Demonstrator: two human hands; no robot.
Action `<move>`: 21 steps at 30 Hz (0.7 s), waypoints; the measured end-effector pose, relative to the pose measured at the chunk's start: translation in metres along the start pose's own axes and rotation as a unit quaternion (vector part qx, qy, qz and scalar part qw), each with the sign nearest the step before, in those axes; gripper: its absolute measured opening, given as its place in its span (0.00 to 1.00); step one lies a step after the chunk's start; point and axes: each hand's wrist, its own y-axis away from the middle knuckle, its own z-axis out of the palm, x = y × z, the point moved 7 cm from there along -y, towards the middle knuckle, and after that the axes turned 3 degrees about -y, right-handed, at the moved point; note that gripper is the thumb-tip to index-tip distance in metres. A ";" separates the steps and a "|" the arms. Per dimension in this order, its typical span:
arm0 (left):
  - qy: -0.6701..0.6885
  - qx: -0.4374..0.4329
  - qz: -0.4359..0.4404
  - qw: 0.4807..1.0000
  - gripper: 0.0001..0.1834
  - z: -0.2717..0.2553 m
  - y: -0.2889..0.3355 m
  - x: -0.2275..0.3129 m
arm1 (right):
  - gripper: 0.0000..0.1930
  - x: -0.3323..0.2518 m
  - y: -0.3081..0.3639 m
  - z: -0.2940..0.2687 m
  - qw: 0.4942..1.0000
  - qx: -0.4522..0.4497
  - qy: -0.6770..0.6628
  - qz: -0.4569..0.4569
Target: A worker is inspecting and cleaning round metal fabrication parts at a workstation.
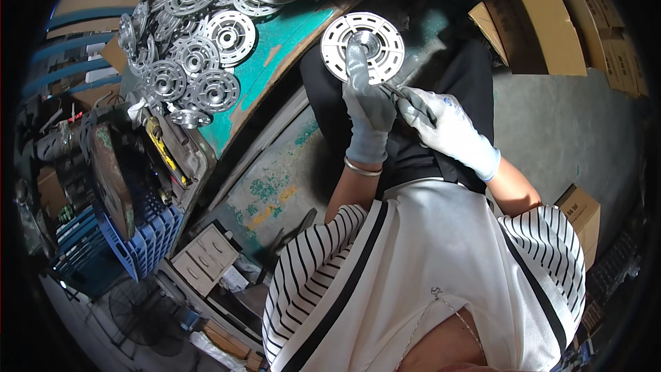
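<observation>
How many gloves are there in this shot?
2: the left glove, holding the disc, and the right glove, just to the right of the left one. Others may be hidden.

round metal disc (374, 45) partly hidden by left hand (370, 106)

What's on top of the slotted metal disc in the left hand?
The gloved thumb of the left hand lies across the slotted metal disc, up to its hub. The face beneath that thumb is covered, and the disc's back is out of sight.
</observation>
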 end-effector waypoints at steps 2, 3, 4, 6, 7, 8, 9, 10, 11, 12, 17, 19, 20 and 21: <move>-0.003 0.003 0.010 1.000 0.25 0.001 0.002 -0.012 | 0.06 0.004 -0.001 0.000 1.000 0.002 0.023 0.005; -0.027 0.006 0.021 0.999 0.25 0.001 0.003 -0.018 | 0.06 0.006 -0.001 0.001 0.999 0.002 0.046 0.008; -0.052 0.008 0.032 0.998 0.24 0.002 0.004 -0.024 | 0.06 0.007 0.000 0.003 0.999 0.002 0.046 0.009; -0.102 0.014 0.055 0.993 0.23 0.003 0.005 -0.029 | 0.06 0.014 0.000 0.005 0.998 0.013 0.042 0.049; -0.127 0.016 0.066 0.990 0.22 0.003 0.006 -0.027 | 0.06 0.014 0.000 0.005 0.998 0.013 0.041 0.050; -0.129 0.016 0.065 0.989 0.22 0.004 0.007 -0.026 | 0.07 0.017 0.000 0.006 0.996 -0.012 0.036 0.083; 0.201 0.047 -0.053 0.977 0.22 0.004 0.003 -0.022 | 0.07 0.020 0.001 0.006 0.992 -0.033 0.032 0.117; 0.503 0.074 -0.165 0.845 0.22 0.014 0.003 -0.021 | 0.07 0.018 0.001 0.006 0.992 -0.032 0.031 0.118; 0.503 0.074 -0.165 0.845 0.22 0.013 0.000 -0.012 | 0.07 0.018 0.002 0.007 0.990 -0.029 -0.012 0.138; 0.339 0.033 -0.138 0.930 0.22 0.009 -0.005 0.000 | 0.07 0.019 0.002 0.008 0.986 -0.027 -0.056 0.157; -0.145 0.036 0.104 0.983 0.29 -0.002 -0.003 -0.001 | 0.08 0.019 0.006 0.006 0.984 -0.009 -0.059 0.166; -0.232 0.042 0.172 0.956 0.29 -0.003 0.001 0.002 | 0.08 0.015 0.005 0.004 0.994 0.012 -0.028 0.102; -0.232 0.042 0.172 0.956 0.29 -0.004 0.004 -0.010 | 0.08 0.011 0.003 0.003 0.999 0.026 -0.001 0.048; -0.247 0.057 0.200 0.947 0.31 -0.005 0.008 -0.014 | 0.08 0.006 0.003 0.002 0.999 0.039 0.027 -0.007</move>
